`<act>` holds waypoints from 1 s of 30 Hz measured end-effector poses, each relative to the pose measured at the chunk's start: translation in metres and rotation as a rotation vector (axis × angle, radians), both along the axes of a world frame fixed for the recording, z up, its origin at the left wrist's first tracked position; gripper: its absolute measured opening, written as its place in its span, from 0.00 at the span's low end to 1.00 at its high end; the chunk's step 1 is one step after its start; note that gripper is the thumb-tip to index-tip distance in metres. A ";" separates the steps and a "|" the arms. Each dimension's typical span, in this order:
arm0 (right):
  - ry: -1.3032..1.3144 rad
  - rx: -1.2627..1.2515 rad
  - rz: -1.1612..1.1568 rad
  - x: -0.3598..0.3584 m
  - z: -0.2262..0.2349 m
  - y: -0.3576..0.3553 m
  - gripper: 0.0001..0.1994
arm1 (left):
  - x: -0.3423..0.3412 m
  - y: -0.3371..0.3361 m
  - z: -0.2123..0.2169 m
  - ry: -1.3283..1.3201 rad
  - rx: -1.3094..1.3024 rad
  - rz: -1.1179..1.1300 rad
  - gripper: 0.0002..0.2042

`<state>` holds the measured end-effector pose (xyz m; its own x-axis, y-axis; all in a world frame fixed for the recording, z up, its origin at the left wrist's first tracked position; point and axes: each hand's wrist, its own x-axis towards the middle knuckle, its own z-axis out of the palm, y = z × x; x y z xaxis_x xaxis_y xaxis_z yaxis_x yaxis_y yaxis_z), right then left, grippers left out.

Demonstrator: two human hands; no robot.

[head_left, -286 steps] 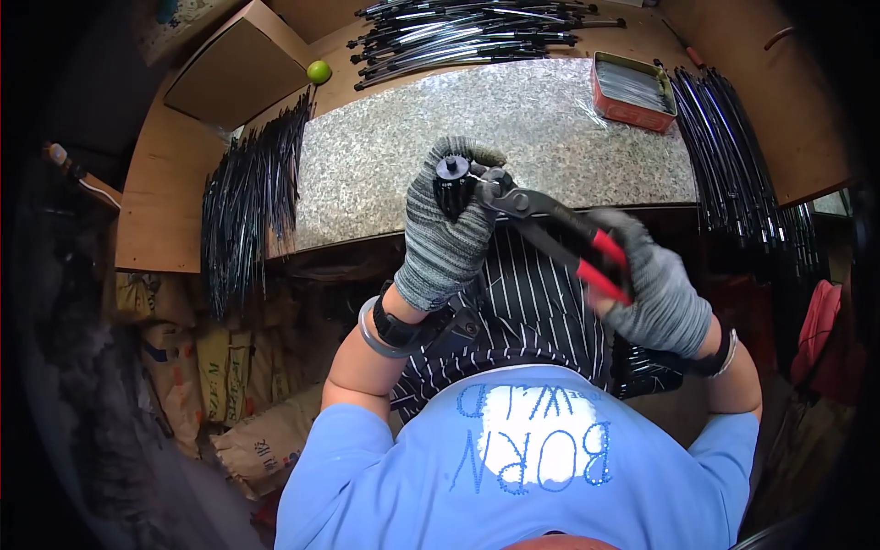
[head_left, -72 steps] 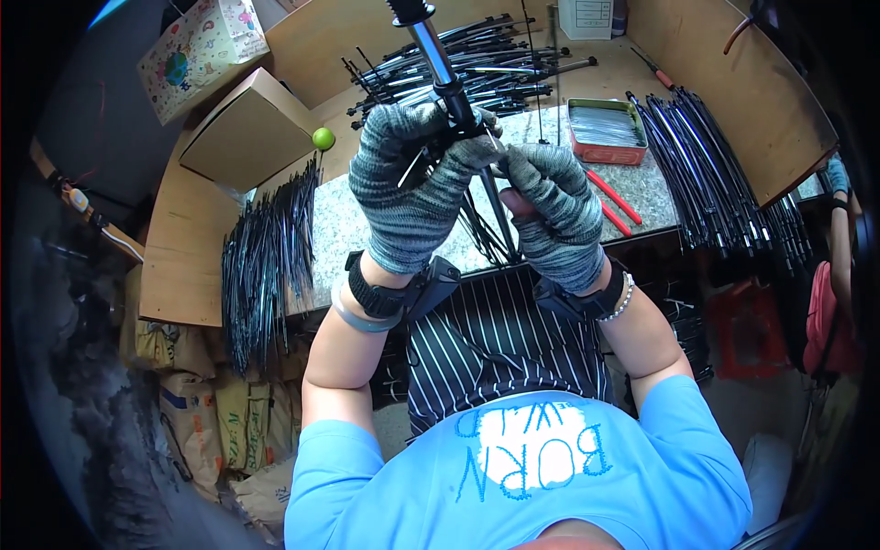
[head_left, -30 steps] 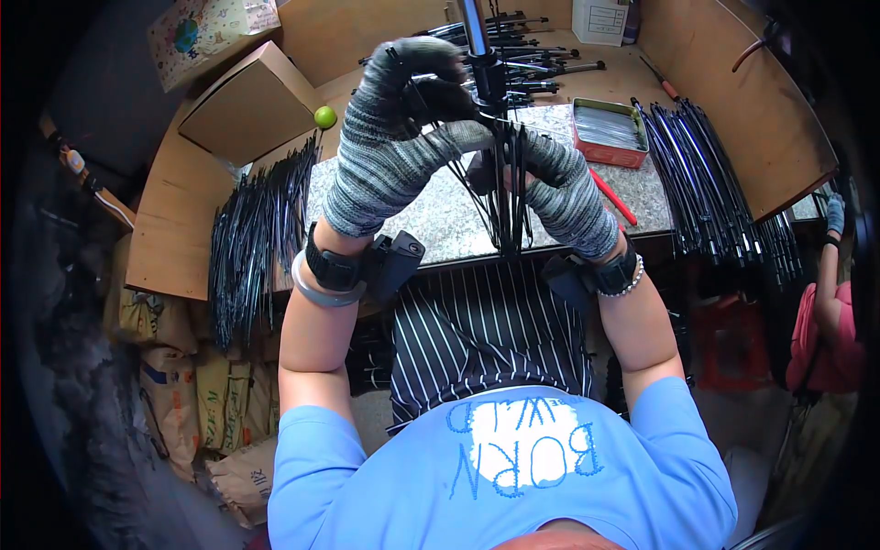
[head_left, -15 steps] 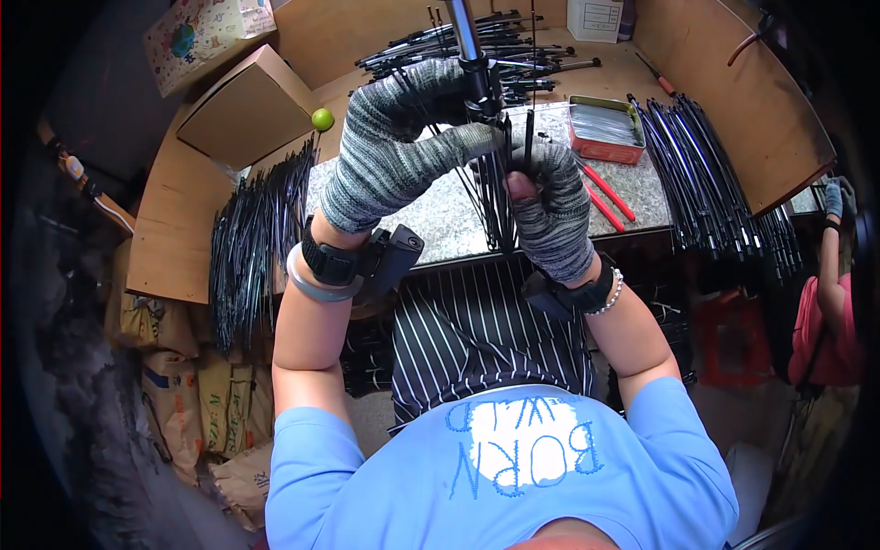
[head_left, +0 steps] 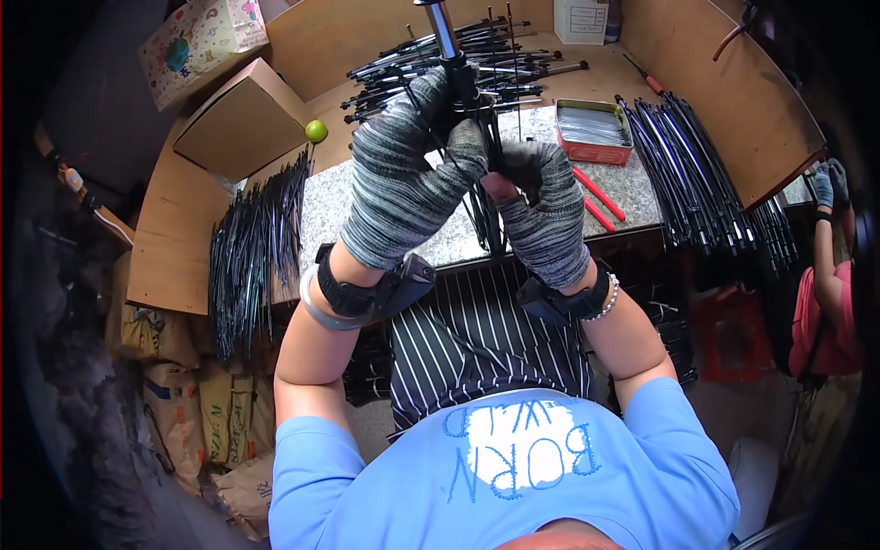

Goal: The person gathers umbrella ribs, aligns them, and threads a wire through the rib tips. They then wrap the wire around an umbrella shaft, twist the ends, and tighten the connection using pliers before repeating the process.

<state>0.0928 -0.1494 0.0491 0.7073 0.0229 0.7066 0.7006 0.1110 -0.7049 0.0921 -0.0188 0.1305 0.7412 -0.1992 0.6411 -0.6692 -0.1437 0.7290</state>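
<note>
Upright over the stone-patterned work surface (head_left: 335, 215) stands an umbrella frame (head_left: 444, 37), with a silver shaft, a black hub and dark ribs hanging below. My left hand (head_left: 403, 183), in a grey knitted glove with bare wrist below, is closed around the frame just under the hub. Close beside it, my gloved right hand (head_left: 550, 220) pinches the ribs, its bare thumb tip against them. What lies between the right fingertips is mostly hidden. Red-handled pliers (head_left: 600, 200) lie to the right of my right hand.
A red tin (head_left: 594, 151) of thin wires stands behind the pliers. Bundles of dark ribs lie at left (head_left: 257, 247), right (head_left: 683, 174) and back (head_left: 367, 92). A cardboard box (head_left: 243, 119) and a green ball (head_left: 316, 130) sit back left. Wooden panels (head_left: 733, 101) edge the bench. A co-worker's arm (head_left: 825, 252) shows far right.
Both hands and the umbrella frame have shifted slightly left. My left hand has turned and its wrist has come lower and nearer. The right hand still pinches at the ribs.
</note>
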 end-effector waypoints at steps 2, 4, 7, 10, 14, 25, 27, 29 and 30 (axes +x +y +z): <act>0.041 0.125 0.033 0.002 -0.006 0.002 0.11 | -0.001 -0.003 -0.005 -0.034 0.059 0.064 0.16; 0.043 0.124 0.041 0.001 -0.005 0.000 0.11 | 0.000 -0.006 -0.011 -0.052 0.087 0.095 0.17; 0.050 0.123 0.057 0.000 -0.002 -0.002 0.11 | 0.003 -0.010 -0.021 -0.022 -0.111 -0.104 0.20; 0.166 0.142 0.095 0.000 0.002 -0.002 0.10 | 0.007 -0.011 -0.028 0.164 -0.399 -0.301 0.21; 0.166 0.220 0.197 0.006 -0.007 -0.001 0.12 | 0.002 -0.027 -0.031 0.138 -0.367 -0.153 0.21; 0.035 0.116 0.057 -0.011 0.012 0.006 0.10 | -0.007 -0.018 -0.020 0.116 -0.167 0.044 0.20; 0.086 0.234 0.100 -0.012 0.010 0.009 0.10 | -0.009 -0.017 -0.018 0.113 -0.117 0.076 0.21; 0.099 0.166 0.084 -0.010 0.007 0.008 0.10 | -0.009 -0.016 -0.018 0.124 -0.153 0.049 0.20; 0.106 0.132 0.075 -0.009 0.006 0.007 0.10 | -0.009 -0.016 -0.018 0.134 -0.189 0.020 0.19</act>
<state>0.0839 -0.1427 0.0553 0.7776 -0.0095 0.6287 0.6095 0.2568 -0.7500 0.0833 -0.0349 0.1125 0.8250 -0.0694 0.5608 -0.5626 -0.0087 0.8267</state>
